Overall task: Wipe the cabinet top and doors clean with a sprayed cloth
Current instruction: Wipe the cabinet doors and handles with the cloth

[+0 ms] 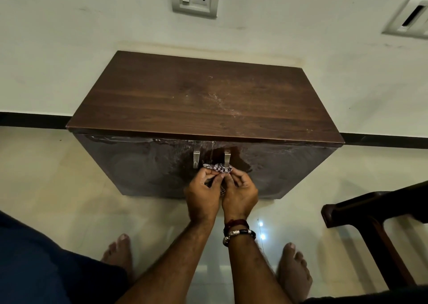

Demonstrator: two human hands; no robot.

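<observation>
Checked cloth [218,168] sits bunched at the doors' [143,167] centre, by the handles [227,156], pinched by both left hand [202,193] and right hand [240,193]. Better refolded flat first, then wiped in overlapping strokes outward; top [185,99] shows streaks.

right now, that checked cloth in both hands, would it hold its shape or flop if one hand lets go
Probably flop: the checked cloth is bunched and creased between the left hand and right hand, so it looks soft. It seems light, since fingertips alone pinch it. Dampness can't be judged.
</observation>
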